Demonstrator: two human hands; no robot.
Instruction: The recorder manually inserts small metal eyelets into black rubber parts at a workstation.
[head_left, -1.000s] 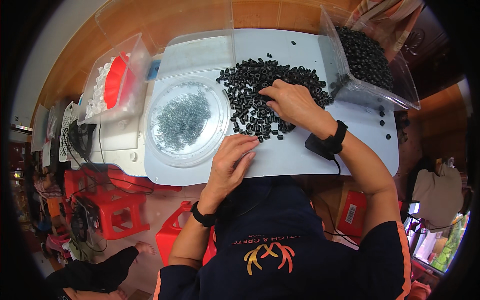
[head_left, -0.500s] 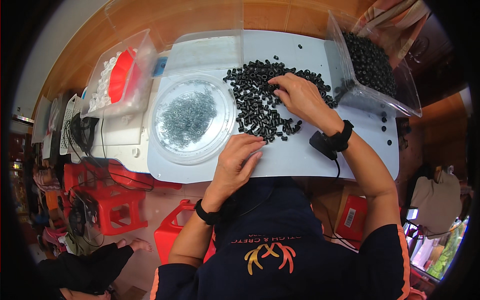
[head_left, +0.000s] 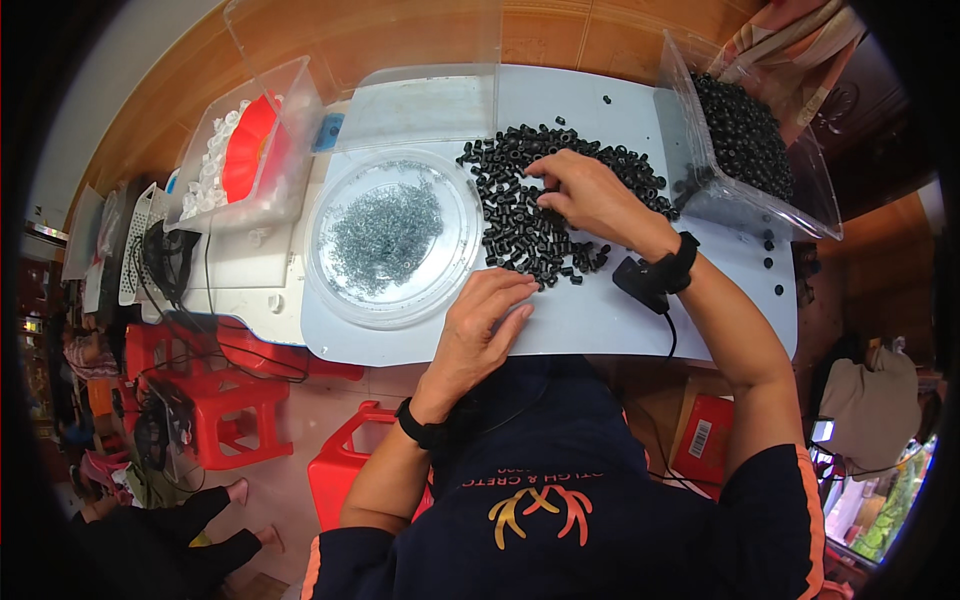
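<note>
A heap of small black cylindrical pieces point(head_left: 540, 240), some showing a hole in the end, spreads over the pale tabletop. My right hand point(head_left: 592, 197) reaches over its middle with bent fingers; thumb and forefinger stand apart, and no piece shows between them. At the heap's near edge rests my left hand point(head_left: 482, 325), fingers loosely bent and thumb apart, fingertips beside the closest pieces. What lies under either palm is hidden. Left of the heap, a round clear dish point(head_left: 330, 300) holds a thin scatter of fine greyish pieces point(head_left: 385, 235), too small to name.
A clear bin point(head_left: 720, 205) of black pieces tilts at the far right. Another clear bin point(head_left: 295, 200) at the left holds white pieces and a red scalloped dish point(head_left: 248, 150). Red stools point(head_left: 225, 400) stand below, left. A cable hangs from the right wrist's black device point(head_left: 640, 285).
My right hand has shifted slightly left and nearer across the heap, its thumb and forefinger wider apart. The left hand stays at the heap's edge. The view has shifted a little.
</note>
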